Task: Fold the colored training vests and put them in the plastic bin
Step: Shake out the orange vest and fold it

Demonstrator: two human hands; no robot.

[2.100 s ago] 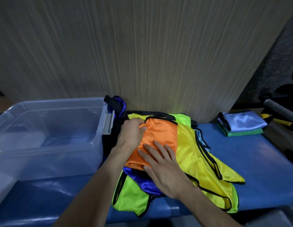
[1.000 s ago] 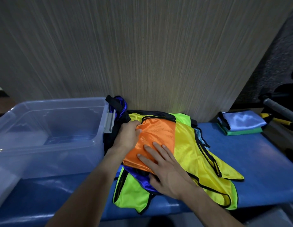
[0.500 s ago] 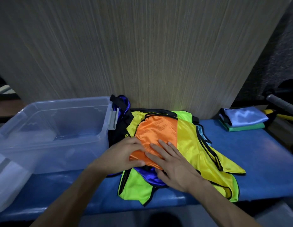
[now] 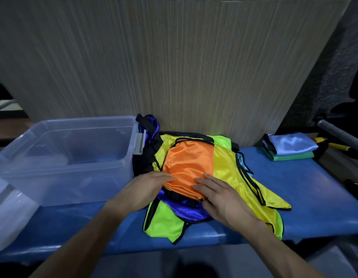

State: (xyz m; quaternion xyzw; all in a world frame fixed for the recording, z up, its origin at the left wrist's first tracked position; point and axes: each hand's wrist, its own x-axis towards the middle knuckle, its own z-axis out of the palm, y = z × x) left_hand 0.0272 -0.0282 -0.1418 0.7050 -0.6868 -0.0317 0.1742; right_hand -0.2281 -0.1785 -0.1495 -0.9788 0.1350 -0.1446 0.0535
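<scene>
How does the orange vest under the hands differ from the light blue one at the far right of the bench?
The orange vest lies atop the loose heap, both hands on its near edge; the light blue vest sits untouched on a folded green vest. The orange one looks larger and bulkier, the blue flatter. Both are folded and outside the plastic bin.

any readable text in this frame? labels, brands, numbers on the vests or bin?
None readable.
Orange vest: plain fabric, no print showing.
Yellow vest and lime vest: no print showing.
Clear plastic bin: no label or marking visible.
Folded light-blue vest on the green one: only sheen, no text.
</scene>
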